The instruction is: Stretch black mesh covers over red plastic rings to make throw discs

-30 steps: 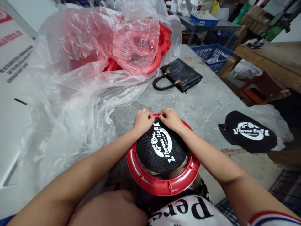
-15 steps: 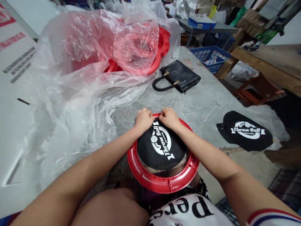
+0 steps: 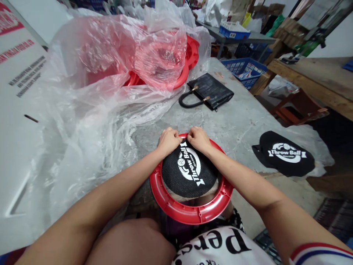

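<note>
A red plastic ring (image 3: 182, 210) lies at the table's front edge, its near side jutting out over my lap. Across most of its opening sits a black mesh fabric disc (image 3: 190, 173) with a white "Throw Ball" print, leaving a gap along the near side. At the far rim, my left hand (image 3: 169, 141) has its fingers curled over the edge of the mesh and the ring. My right hand (image 3: 199, 139) is closed on the same edge, just to the right. The fingertips of both hands are partly hidden.
Clear plastic bags with red rings (image 3: 162, 59) fill the table's far left. A black handbag (image 3: 211, 90) lies beyond my hands. More black printed mesh (image 3: 284, 154) rests at the right edge. A white box (image 3: 16, 121) stands left; a blue crate (image 3: 244, 70) is behind.
Both hands keep their place on the far rim, with the mesh hardly shifted. The view has turned slightly, so the surroundings sit a little differently.
</note>
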The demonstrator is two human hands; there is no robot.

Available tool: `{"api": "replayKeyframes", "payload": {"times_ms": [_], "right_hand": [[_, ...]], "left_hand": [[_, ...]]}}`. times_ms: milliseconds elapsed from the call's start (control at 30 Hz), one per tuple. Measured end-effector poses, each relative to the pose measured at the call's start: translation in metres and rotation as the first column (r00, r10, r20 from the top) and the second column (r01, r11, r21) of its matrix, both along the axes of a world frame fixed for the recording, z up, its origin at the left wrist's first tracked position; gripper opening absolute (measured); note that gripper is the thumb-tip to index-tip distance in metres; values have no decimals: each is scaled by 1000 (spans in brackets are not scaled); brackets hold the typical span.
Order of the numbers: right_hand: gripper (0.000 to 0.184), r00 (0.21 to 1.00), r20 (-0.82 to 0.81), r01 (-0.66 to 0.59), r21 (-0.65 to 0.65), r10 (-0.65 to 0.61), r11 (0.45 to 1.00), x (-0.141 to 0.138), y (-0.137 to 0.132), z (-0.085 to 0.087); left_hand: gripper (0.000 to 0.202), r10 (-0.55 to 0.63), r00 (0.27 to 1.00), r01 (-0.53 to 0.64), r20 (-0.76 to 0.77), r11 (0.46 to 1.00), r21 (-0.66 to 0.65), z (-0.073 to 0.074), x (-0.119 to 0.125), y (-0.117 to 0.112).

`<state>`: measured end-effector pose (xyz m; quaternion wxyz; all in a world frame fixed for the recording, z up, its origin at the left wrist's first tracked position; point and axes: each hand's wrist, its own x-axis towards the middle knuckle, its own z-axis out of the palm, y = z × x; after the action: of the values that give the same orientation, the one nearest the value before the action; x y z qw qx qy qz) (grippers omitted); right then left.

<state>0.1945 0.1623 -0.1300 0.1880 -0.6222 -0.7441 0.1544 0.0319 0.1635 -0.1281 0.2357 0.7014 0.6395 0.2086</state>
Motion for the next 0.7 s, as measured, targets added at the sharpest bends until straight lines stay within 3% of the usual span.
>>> {"api": "replayKeyframes", "payload": {"times_ms": [133, 200, 267, 367, 433, 500, 600, 700], "right_hand": [[8, 974, -227, -16, -18, 11, 1000, 8, 7, -2], [15, 931, -364, -15, -35, 1, 999, 17, 7, 6], [15, 915, -399, -57, 27, 63, 998, 29, 0, 22], [8, 900, -260, -316, 166, 351, 934, 46, -33, 51], [8, 813, -140, -551, 130, 565, 825, 53, -64, 64], [10, 731, -17, -682, 36, 683, 731, 55, -94, 65], [14, 675, 122, -721, -100, 727, 686, 52, -124, 51], [21, 707, 145, -674, -156, 692, 722, 48, -127, 37]], "left_hand": [[12, 5, 1000, -5, -6, 1000, 5, -1, 0, 0], [11, 6, 1000, -6, -15, 1000, 13, -2, 0, 0], [13, 6, 1000, -5, -11, 1000, 28, -2, 0, 0], [18, -12, 1000, 12, 1, 999, 42, -2, -2, 0], [19, -41, 999, 41, 31, 999, 2, -1, -3, 3], [19, -58, 995, 64, 80, 995, -75, 0, -5, 8], [21, -58, 994, 68, 91, 992, -107, 1, -8, 21], [21, -58, 995, 66, 83, 993, -95, 1, -11, 37]]}}
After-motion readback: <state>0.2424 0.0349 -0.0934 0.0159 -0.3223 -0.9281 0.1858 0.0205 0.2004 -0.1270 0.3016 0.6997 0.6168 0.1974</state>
